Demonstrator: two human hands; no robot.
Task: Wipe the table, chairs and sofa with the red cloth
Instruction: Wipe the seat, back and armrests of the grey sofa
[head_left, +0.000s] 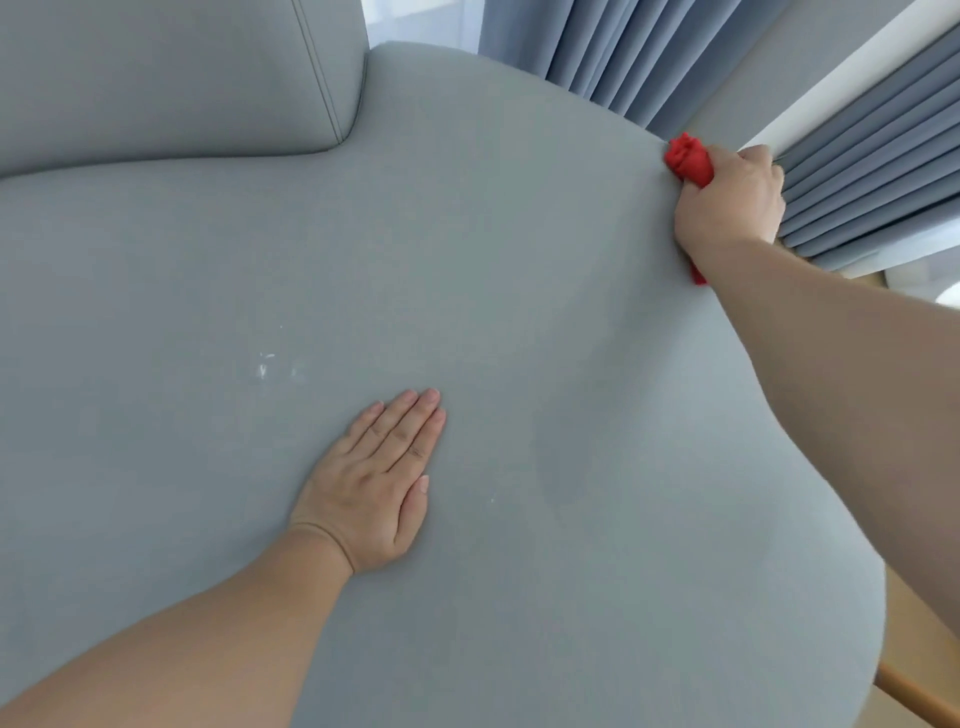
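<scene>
The grey-blue sofa (467, 260) fills most of the view, with its rounded seat or arm surface under both hands. My right hand (727, 202) grips the bunched red cloth (688, 161) and holds it against the sofa's far right edge. A strip of the cloth shows below the wrist. My left hand (379, 483) lies flat on the sofa surface with straight fingers, holding nothing. A few small white specks (265, 366) mark the fabric up and to the left of the left hand.
A grey back cushion (156, 78) stands at the upper left. Blue-grey pleated curtains (857, 171) hang right behind the sofa's edge, close to my right hand. A strip of wooden floor (914, 649) shows at the lower right.
</scene>
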